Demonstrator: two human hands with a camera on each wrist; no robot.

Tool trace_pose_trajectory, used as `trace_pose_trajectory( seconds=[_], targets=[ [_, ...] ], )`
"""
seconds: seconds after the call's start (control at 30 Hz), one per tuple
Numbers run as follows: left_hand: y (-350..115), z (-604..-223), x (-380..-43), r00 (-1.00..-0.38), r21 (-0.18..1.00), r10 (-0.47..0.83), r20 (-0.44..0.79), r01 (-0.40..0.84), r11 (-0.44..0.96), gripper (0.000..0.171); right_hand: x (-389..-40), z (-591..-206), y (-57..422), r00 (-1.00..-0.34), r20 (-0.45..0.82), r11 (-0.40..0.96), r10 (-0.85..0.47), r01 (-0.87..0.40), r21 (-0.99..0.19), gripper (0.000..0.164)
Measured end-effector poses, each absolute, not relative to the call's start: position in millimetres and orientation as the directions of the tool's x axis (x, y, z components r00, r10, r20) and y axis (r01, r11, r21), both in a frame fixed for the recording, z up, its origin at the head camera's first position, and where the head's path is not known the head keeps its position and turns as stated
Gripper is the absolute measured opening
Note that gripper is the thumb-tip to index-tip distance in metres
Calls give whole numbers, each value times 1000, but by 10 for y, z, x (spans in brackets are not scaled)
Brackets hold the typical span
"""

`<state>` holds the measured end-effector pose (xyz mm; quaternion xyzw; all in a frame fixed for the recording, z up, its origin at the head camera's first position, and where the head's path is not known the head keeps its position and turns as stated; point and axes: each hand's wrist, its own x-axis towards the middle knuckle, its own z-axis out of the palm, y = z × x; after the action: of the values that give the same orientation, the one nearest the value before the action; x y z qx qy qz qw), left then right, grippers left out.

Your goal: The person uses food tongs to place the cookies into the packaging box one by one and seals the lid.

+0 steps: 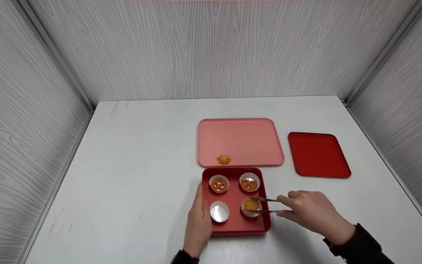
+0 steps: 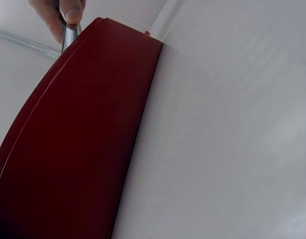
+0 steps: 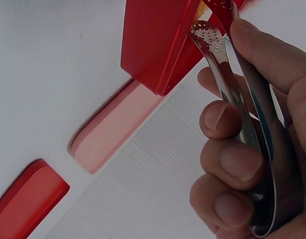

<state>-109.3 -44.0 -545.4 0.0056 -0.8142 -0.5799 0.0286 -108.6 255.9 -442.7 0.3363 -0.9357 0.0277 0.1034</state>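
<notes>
A red box (image 1: 236, 233) holds several white paper cups. My left hand (image 1: 197, 223) grips its left wall, fingers along the outside and thumb over the rim. My right hand (image 1: 311, 212) holds metal tongs (image 3: 265, 149). Their tips lie on either side of a swirled yellow cookie (image 1: 251, 204) at the near right cup (image 1: 250, 214); whether they squeeze it I cannot tell. Golden-brown pieces show in the far left cup (image 1: 219, 176) and the far right cup (image 1: 249, 175). The near left cup (image 1: 219, 212) shows its shiny bottom.
Behind the box lies a pink tray (image 1: 242, 139) with one flower-shaped cookie (image 1: 224, 159) at its near edge. To the right is a flat red tray (image 1: 319, 154). Grey wood-grain panels (image 1: 211, 47) stand at the back and both sides of the white table (image 1: 134, 165).
</notes>
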Motion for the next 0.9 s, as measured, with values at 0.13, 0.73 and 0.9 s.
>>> trace_pose_trajectory(
  seconds=[0.13,0.73,0.9],
  targets=[
    [-437,-5459,-1099,-998,944,-41,36,21,330,54,-1085,-4421,2521,-770,187,787,-610,-617,30,29],
    [-436,-5450,-1091,-998,943,-46,31,14,333,54,-1072,-4387,2456,-821,163,835,-547,-549,38,32],
    [-436,-5431,-1083,-999,946,-45,30,13,324,55,-1064,-4378,2460,-819,175,835,-547,-549,43,33]
  ],
)
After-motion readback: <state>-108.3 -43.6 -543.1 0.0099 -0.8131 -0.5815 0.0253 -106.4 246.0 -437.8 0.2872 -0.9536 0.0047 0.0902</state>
